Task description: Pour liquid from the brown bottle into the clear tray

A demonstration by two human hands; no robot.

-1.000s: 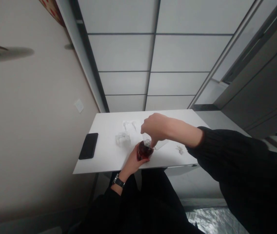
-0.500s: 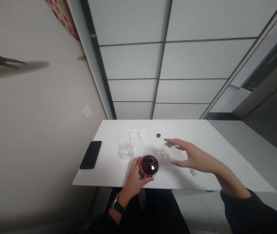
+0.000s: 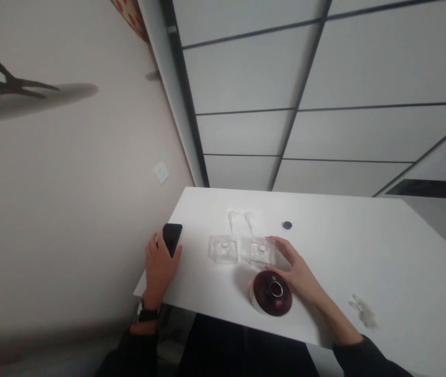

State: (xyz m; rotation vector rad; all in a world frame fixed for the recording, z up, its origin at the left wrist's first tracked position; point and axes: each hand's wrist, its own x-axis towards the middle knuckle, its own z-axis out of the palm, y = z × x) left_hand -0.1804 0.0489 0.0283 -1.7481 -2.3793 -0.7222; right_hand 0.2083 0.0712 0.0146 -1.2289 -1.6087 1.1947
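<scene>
palm down, left hand (image 3: 161, 267) clasps the phone (image 3: 173, 234); right hand (image 3: 297, 273) pinches a clear box (image 3: 260, 254).

Grey-beige wall (image 3: 74, 209) shaded darker toward its base, square white socket plate (image 3: 161, 172) mounted on it, large pale panels (image 3: 242, 78) divided by thin dark strips (image 3: 310, 63), white rectangular table (image 3: 344, 246) placed before them

This looks like a room in a home — a white table (image 3: 325, 256) stands beside a plain wall (image 3: 89, 183) with a power socket (image 3: 162, 172), before pale panels (image 3: 242, 78) divided by dark strips, much like wardrobe doors — and a red-spotted, seemingly decorative piece (image 3: 132, 17) shows high up
</scene>
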